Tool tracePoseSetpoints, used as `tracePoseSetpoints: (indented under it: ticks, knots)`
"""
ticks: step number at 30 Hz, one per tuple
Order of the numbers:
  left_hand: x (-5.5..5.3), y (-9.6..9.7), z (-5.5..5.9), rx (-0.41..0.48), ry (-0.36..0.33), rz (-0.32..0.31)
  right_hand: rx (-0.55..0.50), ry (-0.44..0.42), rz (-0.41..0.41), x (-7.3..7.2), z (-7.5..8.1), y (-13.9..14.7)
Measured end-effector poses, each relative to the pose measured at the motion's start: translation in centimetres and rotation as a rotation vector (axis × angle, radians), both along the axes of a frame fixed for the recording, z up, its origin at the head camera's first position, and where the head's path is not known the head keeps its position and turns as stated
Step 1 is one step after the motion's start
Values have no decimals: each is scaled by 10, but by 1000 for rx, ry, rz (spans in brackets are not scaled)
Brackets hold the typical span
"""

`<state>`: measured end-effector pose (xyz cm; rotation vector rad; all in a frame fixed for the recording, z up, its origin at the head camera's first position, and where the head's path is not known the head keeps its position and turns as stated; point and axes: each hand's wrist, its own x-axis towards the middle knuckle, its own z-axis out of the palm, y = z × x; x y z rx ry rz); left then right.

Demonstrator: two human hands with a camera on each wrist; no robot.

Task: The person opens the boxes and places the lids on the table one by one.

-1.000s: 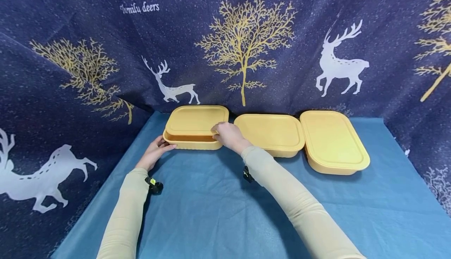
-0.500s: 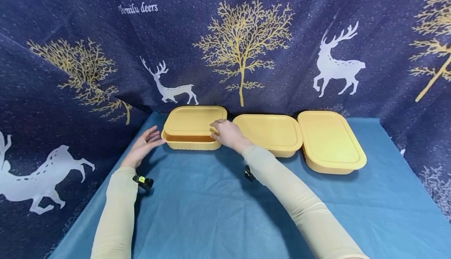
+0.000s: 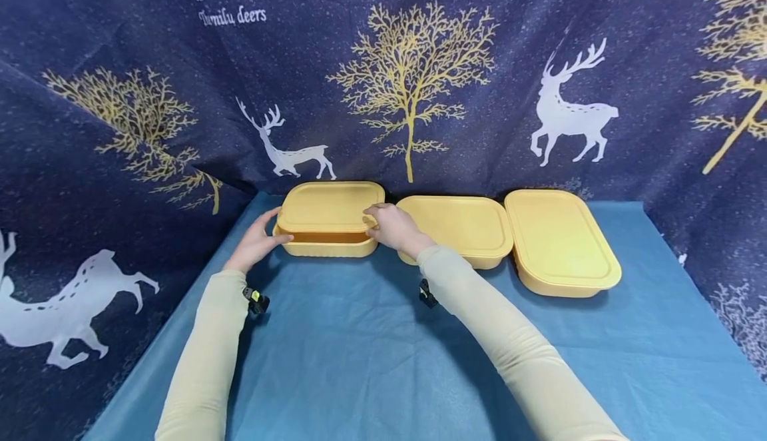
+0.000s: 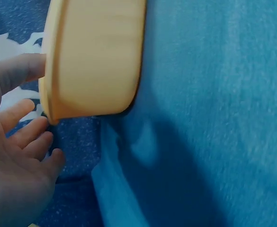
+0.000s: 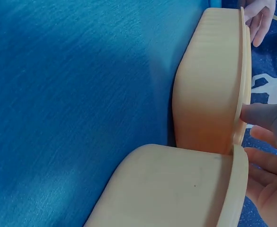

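A yellow lid (image 3: 332,206) sits askew on the leftmost yellow food container (image 3: 329,250), set back so a dark gap shows along the front. My left hand (image 3: 254,242) holds the lid's left front corner, thumb in front and fingers along the side. Seen from the left wrist, the thumb (image 4: 24,68) reaches over the rim while the lower fingers curl loosely beside it. At the right front corner, my right hand (image 3: 395,228) pinches the lid's edge. In the right wrist view, its thumb (image 5: 259,114) lies against the rim of the container.
Two more lidded yellow containers stand to the right: a middle one (image 3: 458,228) close by my right hand, and a turned one (image 3: 563,241) beyond it. Blue cloth (image 3: 335,361) covers the table. A dark printed curtain (image 3: 287,61) hangs right behind the containers.
My left hand let go of the container's left front corner, drew back open, then came in again at the lid's corner. The right hand stays at the lid's right front, shifted slightly rightward.
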<state>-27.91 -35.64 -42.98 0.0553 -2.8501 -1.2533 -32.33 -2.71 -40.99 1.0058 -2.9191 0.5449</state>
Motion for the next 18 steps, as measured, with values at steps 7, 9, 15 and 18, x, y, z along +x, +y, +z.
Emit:
tracePoseSetpoints:
  ticks: [7,9,15,18]
  knots:
    - [-7,7,-7,-42,32,-19,9,-40,2,-1,0,-4]
    - [-7,9,-7,-50,43,-17,20,-52,-1,-2,1,-6]
    - [-6,11,-9,-58,71,11,36,-74,-12,-3,1,-11]
    - [-6,11,-10,-57,78,18,46,-66,-4,-3,2,-13]
